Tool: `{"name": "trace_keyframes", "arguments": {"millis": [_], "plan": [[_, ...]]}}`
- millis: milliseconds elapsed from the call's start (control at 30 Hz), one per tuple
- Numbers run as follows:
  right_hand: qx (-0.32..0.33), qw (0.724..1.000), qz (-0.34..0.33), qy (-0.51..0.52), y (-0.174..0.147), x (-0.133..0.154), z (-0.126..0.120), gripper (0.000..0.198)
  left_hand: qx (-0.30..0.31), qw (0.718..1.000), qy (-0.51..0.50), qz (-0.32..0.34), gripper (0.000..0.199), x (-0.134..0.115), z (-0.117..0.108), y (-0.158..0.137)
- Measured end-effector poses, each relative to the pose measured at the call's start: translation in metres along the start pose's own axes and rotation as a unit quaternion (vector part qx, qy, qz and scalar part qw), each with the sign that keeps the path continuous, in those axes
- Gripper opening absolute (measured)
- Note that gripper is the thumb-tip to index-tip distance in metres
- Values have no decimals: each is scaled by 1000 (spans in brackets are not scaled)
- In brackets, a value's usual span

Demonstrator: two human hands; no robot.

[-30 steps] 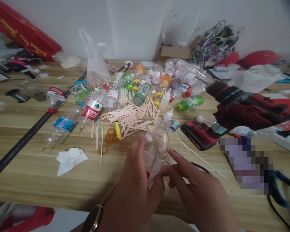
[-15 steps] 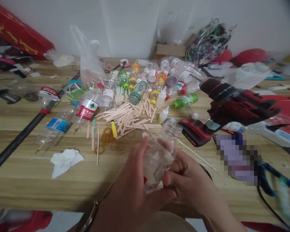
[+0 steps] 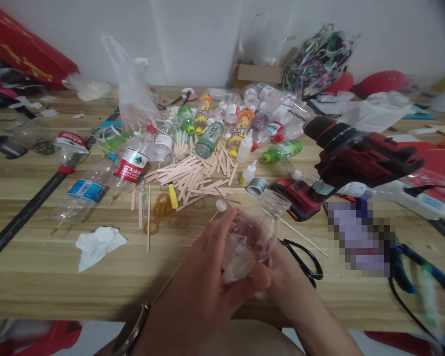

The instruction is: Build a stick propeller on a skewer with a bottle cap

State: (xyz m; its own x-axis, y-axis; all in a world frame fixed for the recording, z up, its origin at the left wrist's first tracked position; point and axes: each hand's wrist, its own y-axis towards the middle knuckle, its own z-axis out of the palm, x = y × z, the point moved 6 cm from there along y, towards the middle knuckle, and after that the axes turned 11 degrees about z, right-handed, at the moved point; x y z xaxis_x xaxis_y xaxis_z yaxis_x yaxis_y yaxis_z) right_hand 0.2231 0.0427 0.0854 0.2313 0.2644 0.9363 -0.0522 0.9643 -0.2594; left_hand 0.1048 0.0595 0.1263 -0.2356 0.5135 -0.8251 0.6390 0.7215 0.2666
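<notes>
Toward five o'clock of centre, the left hand [image 3: 207,269] and right hand [image 3: 278,272] have a clear bottle [image 3: 260,230] in their grip by its body, probably light, slick and easily dented, its neck [image 3: 275,201] likely the stiffest hold.

The foremost bottle [image 3: 260,231] is clear, glossy, smooth plastic; the tabletop [image 3: 107,294], wood-grained with a soft sheen; the craft sticks [image 3: 195,174], bare matt wood; the tissue [image 3: 99,245], crumpled matt paper; the carrier bag [image 3: 135,91], thin creased plastic film; the cordless drill [image 3: 361,155], mostly matt plastic
</notes>
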Motion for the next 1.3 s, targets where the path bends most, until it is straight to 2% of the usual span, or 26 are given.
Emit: {"name": "trace_keyframes", "arguments": {"millis": [133,233,300,367,533,667,800,900,1000,1133,1300], "plan": [[43,997,26,63,3,-6,6,76,13,999,-36,-36,66,8,-2,2],[-14,997,15,68,3,-5,-2,72,-8,996,-63,-68,77,20,-9,4],[-78,996,1,52,2,-3,-11,59,-17,994,-70,-86,81,26,-13,5],[-110,993,-10,37,-1,-1,-15,49,-25,992,-71,-103,82,30,-17,6],[-67,998,8,-2,0,2,-7,54,-16,990,-52,-128,80,29,-13,9],[-51,998,25,-17,3,1,-7,49,-8,992,-38,-124,81,27,-10,11],[-63,997,24,-38,3,-1,-15,45,31,985,-106,-132,96,30,-9,14],[-73,995,4,-62,4,-1,-19,45,63,982,-123,-128,91,30,-13,18],[-77,994,-9,-78,6,-2,-20,46,101,976,-108,-158,86,35,-16,20],[-60,997,11,-39,6,-7,-18,49,137,967,-122,-178,87,41,-15,20],[-38,998,53,22,0,-13,-12,45,148,970,-86,-173,70,38,-16,23]]}}
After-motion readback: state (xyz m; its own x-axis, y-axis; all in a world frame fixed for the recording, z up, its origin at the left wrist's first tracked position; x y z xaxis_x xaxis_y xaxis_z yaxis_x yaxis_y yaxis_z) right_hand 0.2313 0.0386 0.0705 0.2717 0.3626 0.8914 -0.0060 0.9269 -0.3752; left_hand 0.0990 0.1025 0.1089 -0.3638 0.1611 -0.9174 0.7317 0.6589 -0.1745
